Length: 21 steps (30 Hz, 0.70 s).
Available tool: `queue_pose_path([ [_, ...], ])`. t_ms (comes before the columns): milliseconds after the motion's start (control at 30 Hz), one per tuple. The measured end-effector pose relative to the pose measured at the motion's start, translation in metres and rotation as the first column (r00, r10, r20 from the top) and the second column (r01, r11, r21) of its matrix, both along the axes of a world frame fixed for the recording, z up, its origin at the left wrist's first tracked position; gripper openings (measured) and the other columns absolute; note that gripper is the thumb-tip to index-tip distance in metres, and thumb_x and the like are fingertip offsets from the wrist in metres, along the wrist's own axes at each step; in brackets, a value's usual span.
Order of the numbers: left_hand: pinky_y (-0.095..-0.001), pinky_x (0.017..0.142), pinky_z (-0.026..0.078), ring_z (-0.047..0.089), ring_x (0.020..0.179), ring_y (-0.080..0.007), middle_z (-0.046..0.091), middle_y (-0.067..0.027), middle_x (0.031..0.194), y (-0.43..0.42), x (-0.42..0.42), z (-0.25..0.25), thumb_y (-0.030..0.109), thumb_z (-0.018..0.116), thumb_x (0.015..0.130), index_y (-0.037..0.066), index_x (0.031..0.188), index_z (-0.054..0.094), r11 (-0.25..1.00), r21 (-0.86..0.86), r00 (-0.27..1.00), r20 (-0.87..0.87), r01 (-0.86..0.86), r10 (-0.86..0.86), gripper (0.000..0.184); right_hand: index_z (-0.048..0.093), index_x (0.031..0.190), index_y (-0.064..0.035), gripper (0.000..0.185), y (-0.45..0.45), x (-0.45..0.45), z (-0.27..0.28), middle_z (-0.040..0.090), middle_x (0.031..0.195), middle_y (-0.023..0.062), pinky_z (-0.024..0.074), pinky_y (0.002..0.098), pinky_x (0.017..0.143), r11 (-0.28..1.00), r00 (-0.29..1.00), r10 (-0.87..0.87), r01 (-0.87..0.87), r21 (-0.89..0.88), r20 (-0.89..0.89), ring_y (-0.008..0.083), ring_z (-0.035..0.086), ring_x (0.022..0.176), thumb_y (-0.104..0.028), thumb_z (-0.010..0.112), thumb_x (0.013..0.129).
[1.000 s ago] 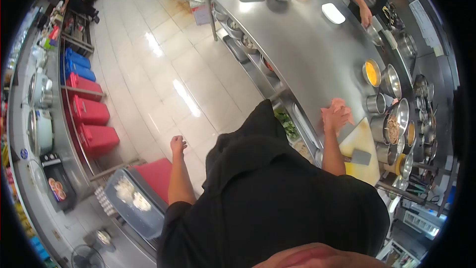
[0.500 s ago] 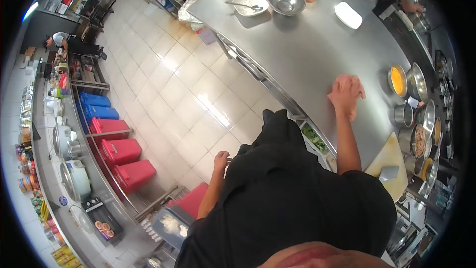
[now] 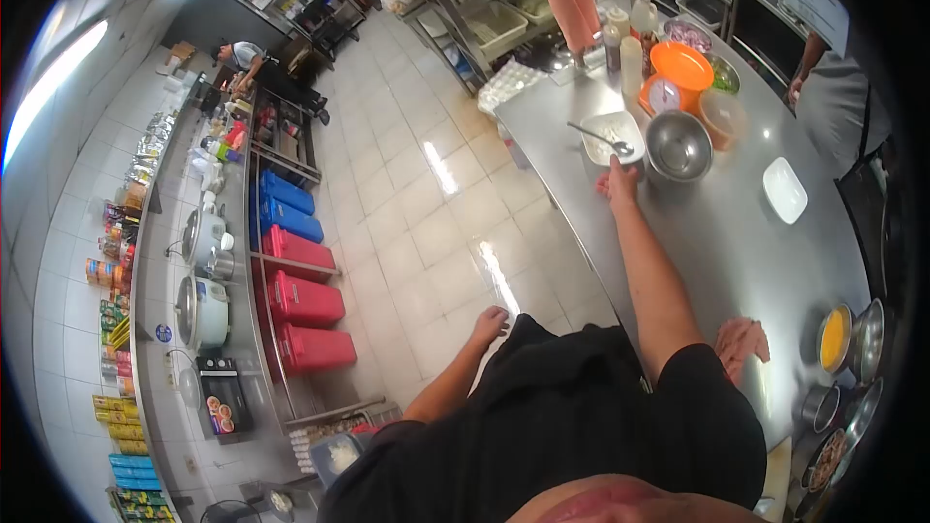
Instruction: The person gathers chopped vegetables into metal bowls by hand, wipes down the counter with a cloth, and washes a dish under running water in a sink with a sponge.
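Note:
My right hand [image 3: 622, 184] reaches across the steel table to the near rim of a white dish [image 3: 591, 147]. Its fingers are bent at that rim, partly hidden by the hand itself. A spoon [image 3: 603, 138] rests in the dish, among some white contents. Just right of the dish is a steel mixing bowl [image 3: 678, 147]. Over the floor beside my body hangs my left hand [image 3: 492, 323], holding nothing, fingers loosely curled and apart. A crumpled pink cloth [image 3: 743, 347] lies on the table near my right upper arm.
An orange kitchen scale [image 3: 681, 68], bottles [image 3: 631, 56] and a plastic tub [image 3: 722, 116] crowd the far end. A white plate [image 3: 785, 191] lies right. Steel bowls [image 3: 834, 341] line the right edge. People stand at the far left counter and across the table. Red bins [image 3: 315, 347] stand left.
My right hand has let go of the pink cloth and moved forward to the white dish. My view has shifted, showing more of the table's far end. The left hand still hangs empty.

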<state>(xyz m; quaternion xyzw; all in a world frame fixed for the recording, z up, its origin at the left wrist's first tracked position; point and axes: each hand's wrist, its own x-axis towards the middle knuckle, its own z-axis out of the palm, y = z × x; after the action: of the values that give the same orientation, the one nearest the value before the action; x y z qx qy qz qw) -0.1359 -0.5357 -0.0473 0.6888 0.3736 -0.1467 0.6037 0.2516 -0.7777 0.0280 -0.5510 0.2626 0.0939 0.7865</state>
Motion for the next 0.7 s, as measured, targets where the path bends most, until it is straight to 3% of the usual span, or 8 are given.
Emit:
queue_pose_path([
  [133, -0.031, 0.064, 0.053, 0.063, 0.081, -0.0204, 0.061, -0.008, 0.096, -0.013, 0.028, 0.001, 0.021, 0.057, 0.091, 0.003, 0.102, 0.059, 0.991, -0.032, 0.991, -0.023, 0.132, -0.133, 0.021, 0.046, 0.113, 0.001, 0.033, 0.01, 0.036, -0.014, 0.061, 0.079, 0.015, 0.0541, 0.0354, 0.045, 0.993, 0.995, -0.072, 0.065, -0.102, -0.064, 0.0222, 0.061, 0.056, -0.008, 0.056, 0.082],
  [233, -0.0318, 0.063, 0.053, 0.063, 0.081, -0.0213, 0.062, -0.0087, 0.097, -0.006, 0.047, -0.003, 0.019, 0.057, 0.091, 0.003, 0.104, 0.058, 0.985, -0.139, 0.991, -0.072, 0.101, -0.112, 0.021, 0.048, 0.11, 0.0001, 0.03, 0.004, 0.034, -0.012, 0.061, 0.078, 0.0155, 0.0532, 0.035, 0.043, 0.992, 0.997, -0.056, 0.061, -0.108, 0.049, 0.0219, 0.06, 0.053, -0.005, 0.052, 0.08],
  [333, -0.0339, 0.063, 0.053, 0.064, 0.081, -0.0228, 0.062, -0.0104, 0.097, 0.009, 0.074, 0.013, 0.018, 0.056, 0.091, 0.004, 0.106, 0.057, 0.935, -0.348, 0.997, -0.013, -0.074, 0.074, 0.021, 0.048, 0.11, -0.0015, 0.033, -0.006, 0.021, -0.008, 0.061, 0.079, 0.0143, 0.0495, 0.0329, 0.038, 0.973, 1.0, 0.019, -0.023, -0.23, -0.02, 0.0204, 0.058, 0.049, -0.005, 0.05, 0.078],
  [433, -0.0363, 0.066, 0.053, 0.064, 0.081, -0.0256, 0.062, -0.0119, 0.096, 0.04, 0.111, 0.014, 0.019, 0.052, 0.092, 0.004, 0.107, 0.055, 0.915, -0.392, 0.991, 0.051, -0.093, 0.123, 0.022, 0.048, 0.114, -0.0032, 0.035, -0.018, -0.014, -0.015, 0.061, 0.083, 0.0127, 0.046, 0.0306, 0.035, 0.959, 0.997, 0.078, -0.082, -0.271, -0.026, 0.0183, 0.057, 0.048, -0.006, 0.05, 0.079],
  [533, -0.0357, 0.075, 0.052, 0.062, 0.085, -0.0238, 0.06, -0.0115, 0.1, 0.068, 0.154, 0.014, 0.034, 0.05, 0.092, 0.004, 0.106, 0.053, 0.898, -0.426, 0.979, 0.201, 0.115, -0.03, 0.033, 0.051, 0.115, -0.003, 0.036, -0.035, -0.078, -0.011, 0.062, 0.083, 0.0112, 0.0462, 0.0302, 0.037, 0.948, 0.993, 0.12, -0.109, -0.3, 0.021, 0.0177, 0.058, 0.051, -0.005, 0.049, 0.079],
  [567, -0.0365, 0.077, 0.05, 0.061, 0.089, -0.0245, 0.06, -0.0129, 0.102, 0.063, 0.166, 0.041, 0.036, 0.051, 0.092, 0.004, 0.11, 0.052, 0.871, -0.474, 0.968, 0.249, 0.132, -0.011, 0.037, 0.053, 0.114, -0.0018, 0.036, -0.04, -0.094, -0.008, 0.063, 0.082, 0.0108, 0.0465, 0.0304, 0.038, 0.953, 0.995, 0.101, -0.09, -0.29, 0.024, 0.0178, 0.059, 0.053, -0.005, 0.048, 0.078],
  [700, -0.0425, 0.088, 0.046, 0.056, 0.106, -0.0304, 0.053, -0.0151, 0.125, 0.043, 0.214, 0.073, 0.047, 0.043, 0.096, 0.008, 0.123, 0.048, 0.734, -0.57, 0.921, 0.332, 0.369, -0.205, 0.047, 0.054, 0.116, -0.0014, 0.035, -0.048, -0.167, 0.041, 0.06, 0.081, 0.0075, 0.0461, 0.0266, 0.046, 0.916, 0.985, 0.172, -0.154, -0.369, 0.015, 0.0133, 0.056, 0.056, -0.007, 0.046, 0.083],
])
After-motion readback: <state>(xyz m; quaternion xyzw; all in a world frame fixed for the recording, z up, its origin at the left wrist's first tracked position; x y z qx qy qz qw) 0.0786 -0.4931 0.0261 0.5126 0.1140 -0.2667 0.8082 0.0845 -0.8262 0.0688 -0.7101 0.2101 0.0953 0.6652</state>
